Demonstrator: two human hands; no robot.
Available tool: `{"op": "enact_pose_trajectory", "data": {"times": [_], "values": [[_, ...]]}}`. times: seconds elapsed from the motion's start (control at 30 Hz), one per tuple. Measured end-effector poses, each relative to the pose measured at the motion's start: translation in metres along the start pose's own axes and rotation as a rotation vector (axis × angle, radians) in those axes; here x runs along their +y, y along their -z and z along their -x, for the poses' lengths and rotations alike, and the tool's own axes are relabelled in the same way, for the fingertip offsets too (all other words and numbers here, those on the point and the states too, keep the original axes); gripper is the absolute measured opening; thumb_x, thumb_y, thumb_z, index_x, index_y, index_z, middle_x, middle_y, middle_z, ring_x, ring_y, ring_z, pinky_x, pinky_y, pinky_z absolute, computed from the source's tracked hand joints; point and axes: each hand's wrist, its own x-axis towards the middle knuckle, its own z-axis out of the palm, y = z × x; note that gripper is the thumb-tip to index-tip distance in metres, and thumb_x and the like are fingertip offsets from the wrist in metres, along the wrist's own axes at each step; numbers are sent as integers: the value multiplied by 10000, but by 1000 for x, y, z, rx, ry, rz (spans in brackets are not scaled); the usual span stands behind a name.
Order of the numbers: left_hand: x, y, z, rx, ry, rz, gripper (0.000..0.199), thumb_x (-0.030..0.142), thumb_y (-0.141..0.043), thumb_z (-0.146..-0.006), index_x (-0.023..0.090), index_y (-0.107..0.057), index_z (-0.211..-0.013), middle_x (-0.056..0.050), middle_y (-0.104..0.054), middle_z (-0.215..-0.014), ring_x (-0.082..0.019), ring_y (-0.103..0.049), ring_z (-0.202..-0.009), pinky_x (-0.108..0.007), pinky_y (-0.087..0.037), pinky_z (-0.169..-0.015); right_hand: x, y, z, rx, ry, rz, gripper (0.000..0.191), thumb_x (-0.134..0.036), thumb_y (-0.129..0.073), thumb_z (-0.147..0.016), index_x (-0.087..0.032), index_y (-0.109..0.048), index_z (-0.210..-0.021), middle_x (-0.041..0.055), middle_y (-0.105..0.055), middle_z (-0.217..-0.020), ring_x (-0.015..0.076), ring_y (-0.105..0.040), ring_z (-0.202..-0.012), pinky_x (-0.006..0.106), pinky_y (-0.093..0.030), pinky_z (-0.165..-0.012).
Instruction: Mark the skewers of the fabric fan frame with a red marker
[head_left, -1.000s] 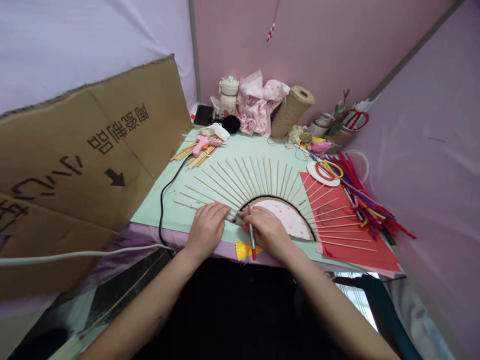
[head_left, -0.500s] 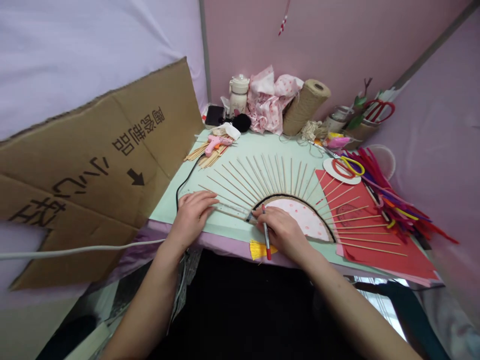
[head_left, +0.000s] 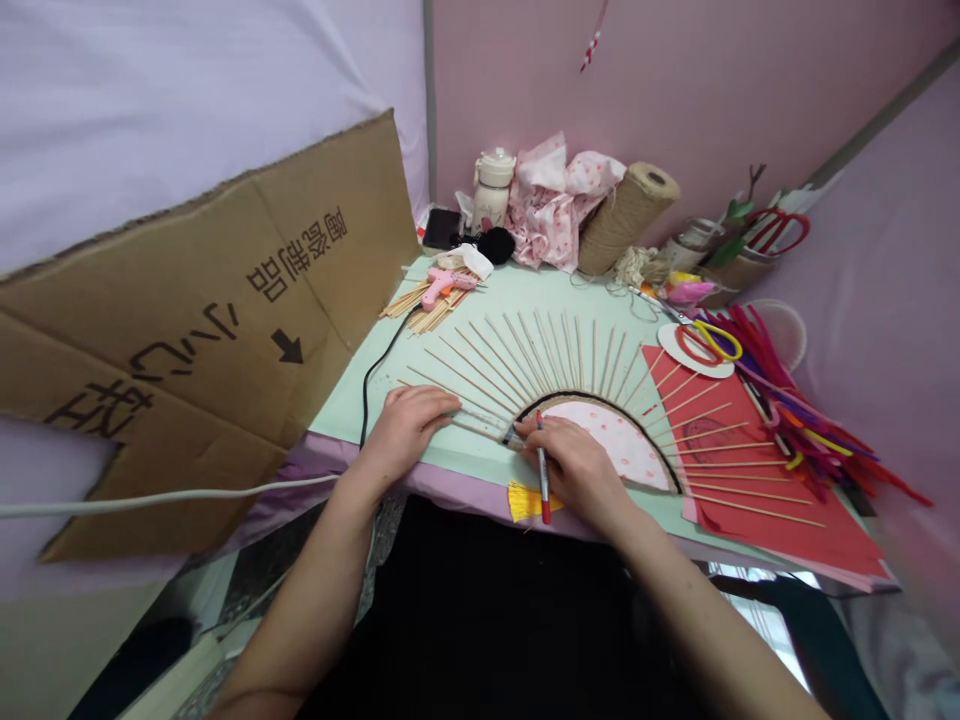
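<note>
A fan-shaped piece lies on the table: thin wooden sticks [head_left: 472, 361] spread outward from a half-round base [head_left: 592, 425] of pink-dotted white cloth with a black curved edge. Across its left end runs a clear, ruler-like strip [head_left: 480, 420]. My left hand [head_left: 411, 425] is closed over the strip's outer end, fingers together and pressing down. In my right hand [head_left: 577, 462] is a slim grey pen [head_left: 544, 470] with red ends, pointing down toward my body. The fingertips of that hand rest by the strip's dark inner end at the black edge; what they pinch there is hidden.
A pink glue gun [head_left: 442, 287] lies on loose sticks at the back left. Red paper [head_left: 720, 440], scissors [head_left: 701, 340] and pipe cleaners [head_left: 810, 420] are on the right. A twine spool [head_left: 630, 215] and bottle [head_left: 493, 188] stand behind. Cardboard [head_left: 225, 330] leans at left.
The whole scene has shifted slightly to the right as the camera turned. Both hands keep nearly the same places on the strip and by the fan's base.
</note>
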Motion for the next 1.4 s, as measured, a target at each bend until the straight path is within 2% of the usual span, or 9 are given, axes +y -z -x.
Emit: {"op": "enact_pose_trajectory", "data": {"times": [0.3, 0.43, 0.53, 0.7, 0.9, 1.07, 1.2, 1.3, 1.4], "values": [[1, 0, 0, -4, 11, 3, 197, 195, -570, -920, 246, -697, -1062, -32, -737, -1119, -202, -633, -1115, -407, -349, -973, -15, 2, 2, 107, 37, 37, 234, -122, -568, -898, -228, -573, -1107, 130, -689, -1189, 256, -647, -1102, 459, -529, -922], [2, 0, 0, -5, 15, 7, 196, 191, -573, -917, 243, -691, -1065, -33, -734, -1124, -199, -626, -1123, -407, -344, -982, -41, -13, -2, 139, 34, -44, 318, -174, -508, -929, -219, -551, -1241, 102, -687, -968, 215, -657, -848, 353, -545, -730], [2, 0, 1, -2, 9, 13, 197, 194, -569, -921, 235, -683, -1075, -38, -728, -1136, -197, -619, -1130, -406, -343, -985, -55, -31, -10, 163, 11, -62, 255, -163, -510, -921, -211, -598, -1156, 52, -597, -807, 174, -590, -703, 293, -504, -620], [2, -1, 2, 7, 10, 25, 189, 195, -559, -923, 237, -686, -1057, -37, -730, -1128, -196, -621, -1121, -405, -348, -983, -57, -54, -21, 156, 2, 47, 160, -120, -518, -892, -203, -579, -1014, 31, -584, -746, 167, -562, -674, 292, -473, -611], [2, -2, 2, 14, 7, 25, 192, 193, -561, -925, 238, -685, -1065, -34, -729, -1127, -195, -617, -1124, -408, -341, -985, -54, -70, -20, 204, 67, 123, 132, -110, -522, -890, -220, -528, -817, 14, -566, -684, 152, -540, -622, 272, -437, -573], [1, -2, 3, 26, -1, 15, 200, 201, -579, -914, 245, -695, -1071, -29, -731, -1117, -203, -601, -1132, -415, -361, -983, -53, -75, -20, 201, 52, 182, 147, -124, -543, -901, -218, -523, -790, 3, -550, -656, 142, -524, -600, 269, -408, -557], [2, -2, 3, 34, 3, 1, 212, 202, -584, -905, 252, -703, -1074, -34, -732, -1110, -217, -583, -1133, -429, -373, -988, -53, -70, -15, 181, 74, 216, 87, -147, -554, -917, -208, -602, -957, 22, -622, -724, 155, -564, -641, 295, -396, -576], [2, -2, 2, 34, 9, -5, 208, 196, -586, -903, 250, -704, -1065, -31, -735, -1106, -216, -586, -1124, -431, -375, -984, -55, -63, -9, 168, 103, 211, 230, -170, -562, -933, -207, -590, -1158, 34, -670, -753, 174, -600, -672, 323, -405, -592], [2, -2, 2, 38, 2, -13, 195, 196, -587, -907, 253, -699, -1057, -24, -739, -1101, -216, -591, -1118, -427, -370, -974, -58, -59, -5, 155, 88, 202, 299, -138, -558, -929, -226, -572, -1214, 72, -740, -939, 214, -661, -878, 373, -466, -729]]}}
